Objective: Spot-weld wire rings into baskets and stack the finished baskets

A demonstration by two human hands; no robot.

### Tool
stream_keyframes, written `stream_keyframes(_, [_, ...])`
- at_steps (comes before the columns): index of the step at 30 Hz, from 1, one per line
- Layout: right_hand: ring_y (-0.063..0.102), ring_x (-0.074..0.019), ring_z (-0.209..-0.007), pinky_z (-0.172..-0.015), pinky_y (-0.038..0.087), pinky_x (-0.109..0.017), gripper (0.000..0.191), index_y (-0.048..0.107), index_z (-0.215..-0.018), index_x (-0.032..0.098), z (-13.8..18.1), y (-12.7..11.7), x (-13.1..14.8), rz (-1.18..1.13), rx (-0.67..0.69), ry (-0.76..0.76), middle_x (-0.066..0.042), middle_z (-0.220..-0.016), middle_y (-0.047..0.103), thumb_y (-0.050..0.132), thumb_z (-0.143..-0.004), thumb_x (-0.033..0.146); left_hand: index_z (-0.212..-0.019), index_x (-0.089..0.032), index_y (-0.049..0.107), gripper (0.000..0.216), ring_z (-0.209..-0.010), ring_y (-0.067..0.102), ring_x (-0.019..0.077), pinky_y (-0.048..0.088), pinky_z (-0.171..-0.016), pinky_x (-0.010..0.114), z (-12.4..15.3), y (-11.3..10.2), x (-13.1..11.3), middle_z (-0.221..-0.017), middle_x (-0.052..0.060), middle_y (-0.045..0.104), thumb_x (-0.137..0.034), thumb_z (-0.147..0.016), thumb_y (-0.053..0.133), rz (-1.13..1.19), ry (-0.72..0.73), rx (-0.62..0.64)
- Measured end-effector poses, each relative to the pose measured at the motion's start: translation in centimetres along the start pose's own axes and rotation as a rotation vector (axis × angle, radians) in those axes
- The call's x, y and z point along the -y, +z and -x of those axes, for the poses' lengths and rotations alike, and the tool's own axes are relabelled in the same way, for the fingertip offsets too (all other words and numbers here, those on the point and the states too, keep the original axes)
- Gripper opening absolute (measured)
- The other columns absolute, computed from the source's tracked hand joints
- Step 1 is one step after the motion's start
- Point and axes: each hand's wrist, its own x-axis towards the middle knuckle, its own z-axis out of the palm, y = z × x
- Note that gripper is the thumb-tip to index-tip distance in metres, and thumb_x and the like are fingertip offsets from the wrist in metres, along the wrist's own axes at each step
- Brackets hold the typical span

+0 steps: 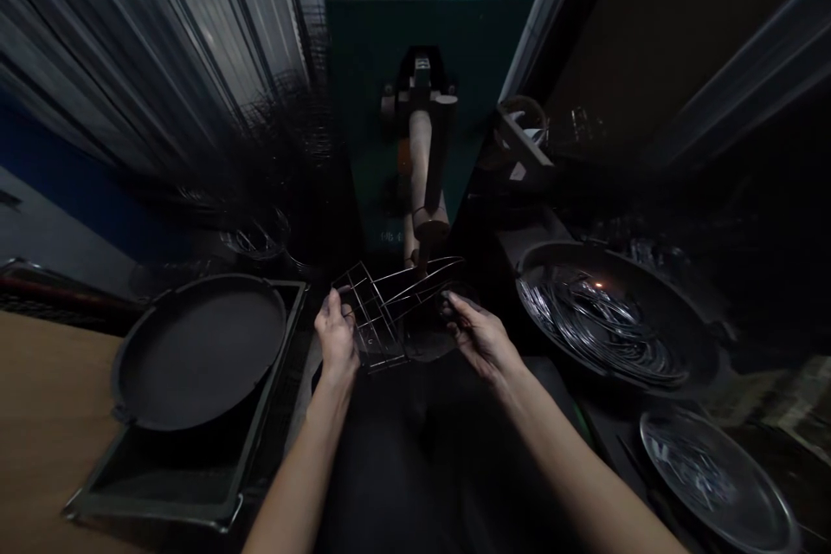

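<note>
A small wire rack (380,312) made of thin metal rods is held between both hands under the copper electrode arm (423,182) of a green welding machine (421,43). My left hand (338,336) grips the rack's left edge with fingers closed. My right hand (477,333) pinches the rack's right side, where curved wires stick out. The electrode tip touches or nearly touches the rack's top wires.
A round black pan (195,351) sits in a rectangular tray (162,485) at left. At right a dark basin (603,320) holds several bent wires, and a metal plate (714,476) holds more. Stacked wire parts (286,138) stand behind at left.
</note>
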Motion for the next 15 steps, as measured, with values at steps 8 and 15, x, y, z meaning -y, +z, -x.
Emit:
stream_keyframes(8, [0.057,-0.0071,-0.056,-0.041,0.042,-0.012,0.019,0.071,-0.068,0.013,0.3,-1.0,-0.1,0.018,-0.012,0.015,-0.001,-0.066,0.065,0.082,-0.052,0.014,-0.088,-0.012,0.062,0.040,-0.036,0.023,0.0001,0.013,-0.036,0.014,-0.4,0.2,-0.5,-0.047,-0.010,0.029,-0.047,-0.069,0.067,0.028,0.055,-0.020])
stream_keyframes(15, [0.057,-0.0076,-0.056,-0.043,0.042,-0.013,0.015,0.071,-0.070,0.013,0.3,-1.7,-0.2,0.015,-0.013,0.017,-0.002,-0.069,0.066,0.079,-0.056,0.013,-0.084,-0.013,0.064,0.035,-0.037,0.023,0.0009,0.013,-0.036,0.014,-0.8,0.6,-0.8,-0.046,-0.010,0.028,-0.045,-0.071,0.066,0.026,0.064,0.018])
